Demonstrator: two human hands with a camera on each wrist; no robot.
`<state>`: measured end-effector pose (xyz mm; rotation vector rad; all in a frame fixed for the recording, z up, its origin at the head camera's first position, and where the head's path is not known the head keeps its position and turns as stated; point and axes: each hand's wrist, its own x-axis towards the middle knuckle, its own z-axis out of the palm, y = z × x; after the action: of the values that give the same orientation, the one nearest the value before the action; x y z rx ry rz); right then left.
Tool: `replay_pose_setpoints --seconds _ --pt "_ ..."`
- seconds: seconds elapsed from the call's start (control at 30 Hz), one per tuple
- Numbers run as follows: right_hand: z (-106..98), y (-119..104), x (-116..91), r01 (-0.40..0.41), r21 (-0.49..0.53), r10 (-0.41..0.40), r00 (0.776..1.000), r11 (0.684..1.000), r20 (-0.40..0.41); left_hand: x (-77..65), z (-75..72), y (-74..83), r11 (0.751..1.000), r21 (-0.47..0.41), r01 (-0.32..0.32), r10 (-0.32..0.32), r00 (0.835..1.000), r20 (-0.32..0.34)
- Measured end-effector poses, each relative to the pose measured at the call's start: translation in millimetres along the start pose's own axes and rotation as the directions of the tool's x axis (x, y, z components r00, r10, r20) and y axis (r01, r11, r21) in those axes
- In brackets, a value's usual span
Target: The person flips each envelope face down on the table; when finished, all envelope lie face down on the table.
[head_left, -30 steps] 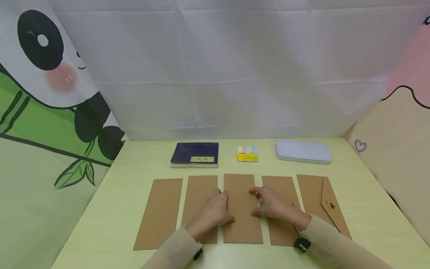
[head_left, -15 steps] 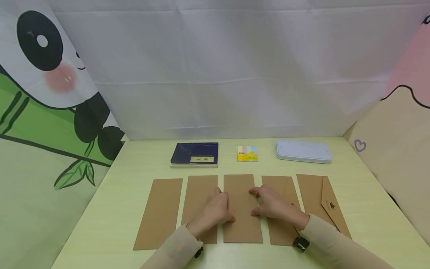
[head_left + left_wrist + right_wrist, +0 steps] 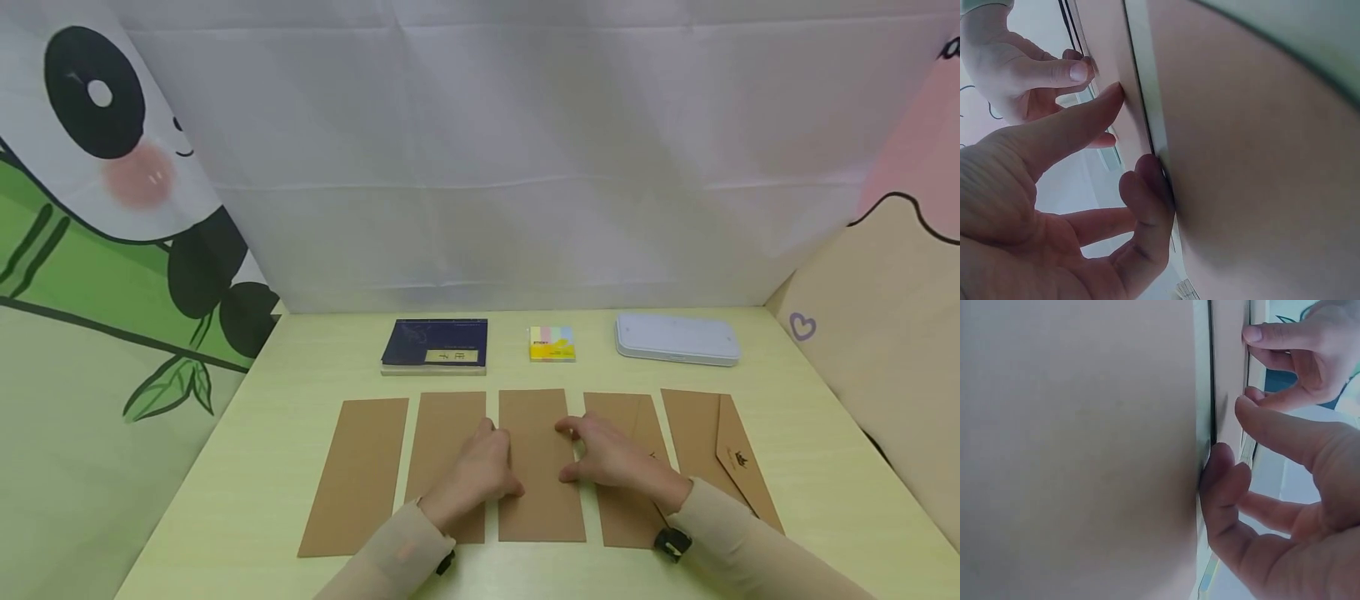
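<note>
Several brown kraft paper envelopes lie side by side on the table. My left hand (image 3: 476, 471) is at the left long edge of the middle envelope (image 3: 538, 500), its thumb on the paper and its curved fingers at the edge. Opposite it, my right hand (image 3: 607, 450) has thumb and index fingertips at the right long edge. Thumb and fingers stand apart on each hand. The left hand overlaps the second envelope (image 3: 446, 425), and the right hand covers part of the fourth envelope (image 3: 622, 517). Close up, the left hand (image 3: 1085, 206) and right hand (image 3: 1272, 512) have bent fingertips low against the envelopes.
An outer envelope (image 3: 356, 475) lies at far left; another at far right (image 3: 693, 433) shows a flap with a crown print. Behind the row are a dark blue book (image 3: 435, 337), a sticky-note pack (image 3: 552, 343) and a pale pencil case (image 3: 677, 338). A white cloth hangs behind.
</note>
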<state>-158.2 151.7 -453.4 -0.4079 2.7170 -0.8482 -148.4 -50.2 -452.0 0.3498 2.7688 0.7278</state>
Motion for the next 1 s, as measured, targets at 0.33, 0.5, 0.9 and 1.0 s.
replay_pose_setpoints --seconds 0.33,0.5,0.9,1.0 --pt "-13 18 -13 0.166 0.105 -0.166 0.986 0.98 -0.009 -2.9 -6.2 6.8 1.0 0.012 0.011 -0.011 0.999 0.033" --pt "-15 31 -23 0.194 0.109 -0.19 0.981 0.975 -0.047 -2.1 -4.2 15.0 0.997 0.006 -0.072 0.072 0.996 0.044" --pt "-37 54 -43 0.116 0.061 -0.108 0.986 0.991 -0.123 12.6 9.6 37.4 0.972 -0.017 -0.233 0.234 0.972 0.017" --pt "-44 57 -46 0.043 0.052 -0.037 0.992 0.998 -0.121 16.8 12.3 46.2 0.965 0.038 -0.26 0.259 0.965 0.037"
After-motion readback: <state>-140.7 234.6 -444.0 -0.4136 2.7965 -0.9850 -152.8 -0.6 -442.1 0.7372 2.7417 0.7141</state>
